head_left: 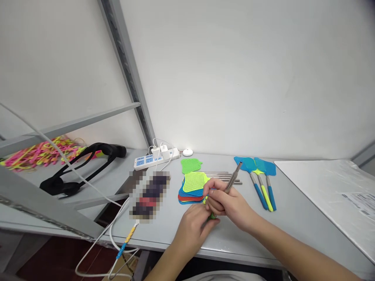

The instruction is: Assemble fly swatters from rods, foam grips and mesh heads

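My right hand is closed around a slim metal rod, possibly more than one, which slants up to the right out of the fist. Just below and touching it, my left hand is closed on a green handle, mostly hidden by the fingers. Behind the hands lies a stack of mesh fly swatter heads, a yellow one on top of blue and red ones. Several loose metal rods lie beside the stack. A green swatter head rests farther back.
Three fly swatters with handles lie to the right, near a white plastic-wrapped package. At left are a blurred-out object, white cables, a power strip and a black headband-like device behind the grey shelf frame.
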The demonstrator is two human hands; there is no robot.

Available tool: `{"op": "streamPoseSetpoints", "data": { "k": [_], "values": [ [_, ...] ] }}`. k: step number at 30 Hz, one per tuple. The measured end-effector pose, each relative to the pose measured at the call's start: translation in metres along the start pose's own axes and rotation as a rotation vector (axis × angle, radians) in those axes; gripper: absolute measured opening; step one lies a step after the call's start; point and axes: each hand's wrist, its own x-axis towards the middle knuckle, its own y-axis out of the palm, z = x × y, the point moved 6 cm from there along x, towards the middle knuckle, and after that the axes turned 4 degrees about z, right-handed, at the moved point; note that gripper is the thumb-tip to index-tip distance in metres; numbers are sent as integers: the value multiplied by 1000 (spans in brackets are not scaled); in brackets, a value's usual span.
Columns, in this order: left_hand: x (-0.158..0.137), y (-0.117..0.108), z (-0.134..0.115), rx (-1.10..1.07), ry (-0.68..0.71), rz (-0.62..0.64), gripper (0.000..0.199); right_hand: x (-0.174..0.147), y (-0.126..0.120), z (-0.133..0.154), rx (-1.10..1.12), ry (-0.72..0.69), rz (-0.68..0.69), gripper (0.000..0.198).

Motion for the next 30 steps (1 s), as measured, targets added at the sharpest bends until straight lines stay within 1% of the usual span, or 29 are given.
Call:
{"op": "streamPoseSetpoints", "data": {
  "k": [3, 6, 8, 13, 15, 17, 19, 21, 24, 26, 30],
  "values": [
    [2, -1, 3, -27, -54, 15, 7, -3, -2, 3, -110, -26, 10, 13],
    [3, -1, 8, -52, -138, 18, 7, -1, -2, 8, -209, -9, 53, 14],
    [3, -1, 9, -50, -162, 22, 7, 2, -2, 12, -280, 31, 81, 13],
    [5, 1, 4, -46, -166, 72, 11, 6, -3, 15, -460, 156, 119, 12],
    [6, 1, 3, -38, -176, 74, 11, 5, -3, 15, -470, 146, 136, 13],
    [6, 0, 1, -26, -186, 74, 10, 4, -3, 18, -446, 83, 123, 22],
    [6, -1, 1, -16, -192, 72, 9, 3, -4, 26, -381, -11, 74, 31],
    [6, -1, 0, -13, -195, 71, 10, 2, -5, 35, -311, -81, 13, 29],
    [7, -1, 0, -23, -199, 74, 12, 3, 0, 43, -287, -106, -43, 20],
    [7, -1, 1, -37, -202, 77, 14, 6, 4, 42, -298, -111, -80, 24],
    [6, 0, 2, -68, -209, 70, 14, 13, 10, 32, -262, -132, -124, 37]
  ]
}}
